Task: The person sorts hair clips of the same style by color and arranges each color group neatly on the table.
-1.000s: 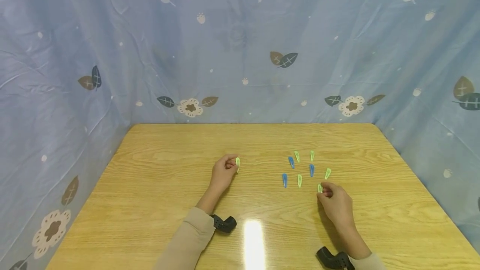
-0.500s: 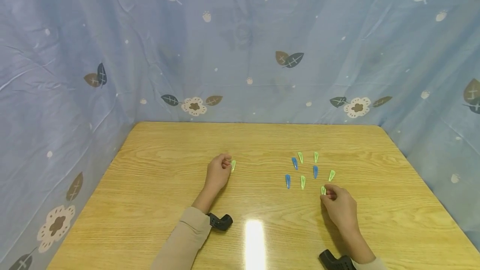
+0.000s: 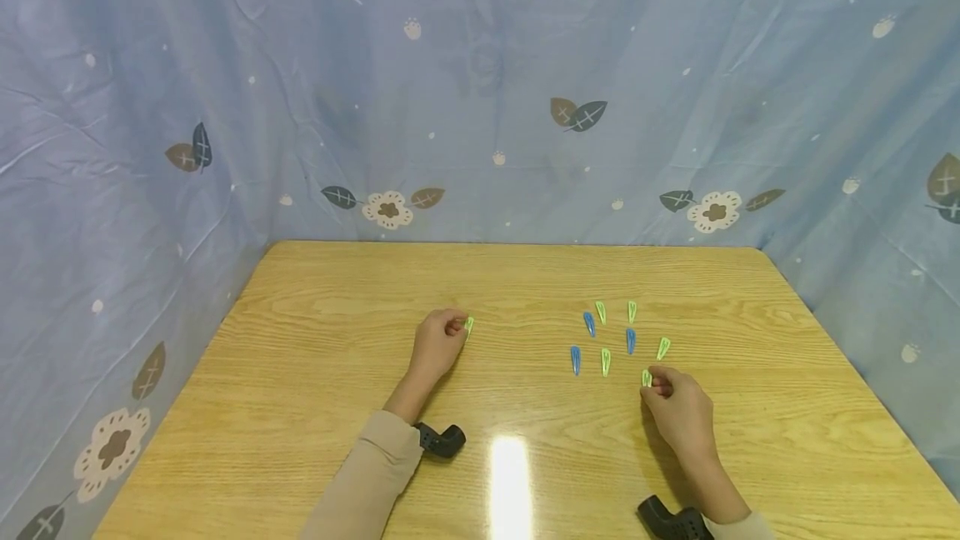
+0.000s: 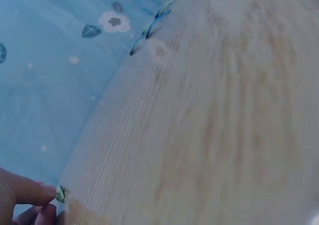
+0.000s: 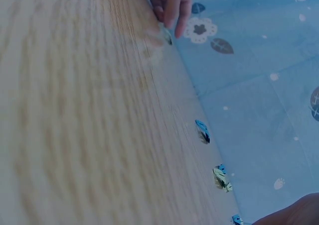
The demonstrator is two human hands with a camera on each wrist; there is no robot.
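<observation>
Small snap hair clips lie on a wooden table [image 3: 525,273]. At the fingertips of my left hand [image 3: 437,347] is a green hair clip [image 3: 468,328], slanted and close over the wood; the left wrist view shows the fingers on that clip [image 4: 61,194] at the lower left. My right hand [image 3: 681,411] pinches another green hair clip [image 3: 647,378] between thumb and index finger. Beyond the right hand lie a green hair clip [image 3: 663,348], a blue hair clip [image 3: 631,341] and several more of both colours. In the right wrist view only an edge of the right hand [image 5: 291,212] shows.
Further loose clips include a green clip [image 3: 606,362] and a blue clip [image 3: 575,360]. A blue curtain [image 3: 480,107] with leaf and flower prints hangs behind the table and along both sides. Black wrist devices [image 3: 442,442] sit at both wrists, and a bright reflection crosses the front middle.
My left hand moved left with its green clip, drew slightly off it half a second ago, and is back at the clip now. The right hand keeps its pinch; the head view shifted slightly.
</observation>
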